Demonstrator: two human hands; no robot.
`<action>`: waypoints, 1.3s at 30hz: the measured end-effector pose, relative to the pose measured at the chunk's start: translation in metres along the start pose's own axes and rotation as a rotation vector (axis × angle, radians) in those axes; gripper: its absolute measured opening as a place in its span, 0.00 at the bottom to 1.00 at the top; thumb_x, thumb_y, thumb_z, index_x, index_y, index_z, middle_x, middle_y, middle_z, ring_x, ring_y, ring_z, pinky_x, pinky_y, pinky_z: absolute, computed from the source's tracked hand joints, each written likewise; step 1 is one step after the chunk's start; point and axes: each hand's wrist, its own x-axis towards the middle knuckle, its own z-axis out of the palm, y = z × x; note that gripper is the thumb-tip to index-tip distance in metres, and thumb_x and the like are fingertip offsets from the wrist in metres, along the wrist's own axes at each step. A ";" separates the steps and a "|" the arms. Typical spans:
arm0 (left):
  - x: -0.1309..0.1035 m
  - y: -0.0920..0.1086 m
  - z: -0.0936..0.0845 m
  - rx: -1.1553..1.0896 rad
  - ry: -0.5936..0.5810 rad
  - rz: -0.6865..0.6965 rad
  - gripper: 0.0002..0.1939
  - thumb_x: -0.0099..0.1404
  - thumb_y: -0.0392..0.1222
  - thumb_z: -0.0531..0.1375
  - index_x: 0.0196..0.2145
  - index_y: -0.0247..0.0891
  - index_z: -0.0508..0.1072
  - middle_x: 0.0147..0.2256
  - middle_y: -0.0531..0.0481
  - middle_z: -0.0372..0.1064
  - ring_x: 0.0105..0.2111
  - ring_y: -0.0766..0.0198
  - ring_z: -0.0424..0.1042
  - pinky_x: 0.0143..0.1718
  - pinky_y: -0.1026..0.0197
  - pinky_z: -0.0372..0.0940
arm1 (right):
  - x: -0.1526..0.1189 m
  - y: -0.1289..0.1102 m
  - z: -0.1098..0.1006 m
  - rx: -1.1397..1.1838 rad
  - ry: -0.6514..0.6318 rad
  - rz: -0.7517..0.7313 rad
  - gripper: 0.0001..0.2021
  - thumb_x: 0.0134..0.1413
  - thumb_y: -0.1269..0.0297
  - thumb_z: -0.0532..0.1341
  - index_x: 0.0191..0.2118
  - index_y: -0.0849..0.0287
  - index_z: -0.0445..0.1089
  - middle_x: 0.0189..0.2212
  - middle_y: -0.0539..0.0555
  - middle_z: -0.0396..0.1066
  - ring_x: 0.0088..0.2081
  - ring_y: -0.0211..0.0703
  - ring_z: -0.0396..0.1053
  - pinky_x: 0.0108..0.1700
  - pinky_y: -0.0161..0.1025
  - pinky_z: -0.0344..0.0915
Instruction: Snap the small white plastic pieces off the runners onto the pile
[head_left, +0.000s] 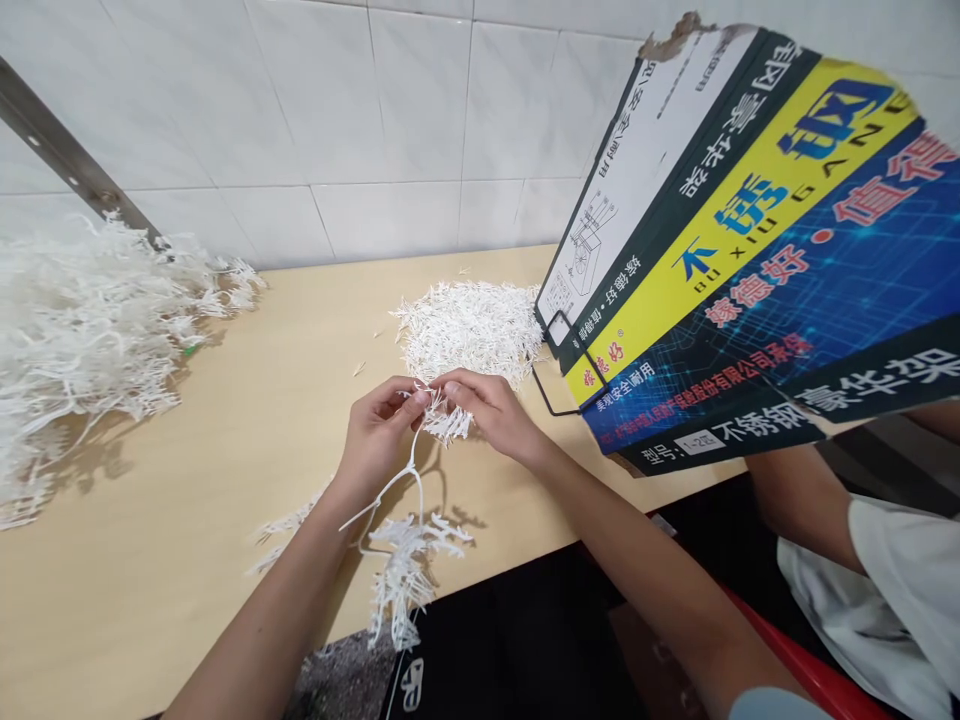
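Both hands meet at the middle of the table, just in front of a heap of small white plastic pieces [472, 325]. My left hand [386, 425] pinches the upper end of a white branched plastic strand [409, 570], whose stem and lower cluster hang down over the table's front edge. Close beside it, my right hand [484, 405] has its thumb and fingers pressed together on the same strand's white tips. Short white tips show just below the fingers, over the near side of the heap.
A large pile of white branched strands [90, 330] covers the left of the wooden table [300, 320]. At the right stands a printed cardboard sheet [720, 230] beside a black wire frame [536, 385]. Another person's arm [802, 500] shows beyond it. A tiled wall [397, 110] rises behind.
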 end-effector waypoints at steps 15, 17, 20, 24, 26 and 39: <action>-0.003 -0.001 0.004 0.123 -0.029 -0.008 0.15 0.61 0.52 0.70 0.38 0.39 0.77 0.33 0.51 0.72 0.31 0.64 0.71 0.34 0.62 0.66 | -0.003 0.000 0.007 -0.215 0.174 -0.191 0.09 0.66 0.59 0.62 0.37 0.56 0.78 0.33 0.52 0.79 0.36 0.42 0.74 0.41 0.38 0.65; -0.004 -0.003 0.005 0.113 -0.054 -0.048 0.16 0.58 0.50 0.72 0.38 0.39 0.76 0.34 0.52 0.72 0.31 0.64 0.72 0.32 0.63 0.65 | -0.003 0.000 0.006 -0.196 0.173 -0.158 0.10 0.66 0.59 0.62 0.36 0.57 0.77 0.32 0.52 0.78 0.35 0.41 0.73 0.40 0.38 0.65; -0.004 -0.005 0.006 0.082 -0.051 -0.059 0.14 0.57 0.48 0.73 0.36 0.38 0.77 0.31 0.52 0.73 0.30 0.64 0.71 0.32 0.63 0.64 | -0.002 0.000 0.003 -0.078 0.120 -0.066 0.10 0.64 0.58 0.63 0.34 0.58 0.76 0.30 0.51 0.76 0.33 0.40 0.72 0.38 0.37 0.64; -0.004 -0.001 0.006 0.014 -0.087 -0.026 0.11 0.58 0.45 0.73 0.33 0.37 0.78 0.30 0.50 0.75 0.32 0.63 0.71 0.36 0.62 0.66 | -0.001 0.002 0.007 0.258 0.017 0.074 0.13 0.60 0.54 0.67 0.32 0.59 0.72 0.26 0.48 0.70 0.29 0.37 0.67 0.33 0.34 0.62; -0.004 0.001 0.005 -0.037 -0.111 -0.017 0.11 0.56 0.44 0.73 0.32 0.37 0.78 0.30 0.50 0.74 0.31 0.63 0.72 0.36 0.61 0.66 | -0.002 0.005 0.012 0.464 -0.020 0.146 0.15 0.58 0.52 0.67 0.31 0.59 0.70 0.24 0.47 0.67 0.25 0.37 0.66 0.28 0.34 0.61; -0.007 -0.001 0.004 -0.027 -0.056 0.083 0.06 0.62 0.41 0.69 0.36 0.39 0.77 0.31 0.51 0.74 0.29 0.63 0.73 0.33 0.61 0.68 | 0.006 0.008 -0.002 0.190 0.250 0.106 0.12 0.62 0.56 0.63 0.48 0.53 0.73 0.46 0.53 0.75 0.32 0.35 0.70 0.31 0.33 0.68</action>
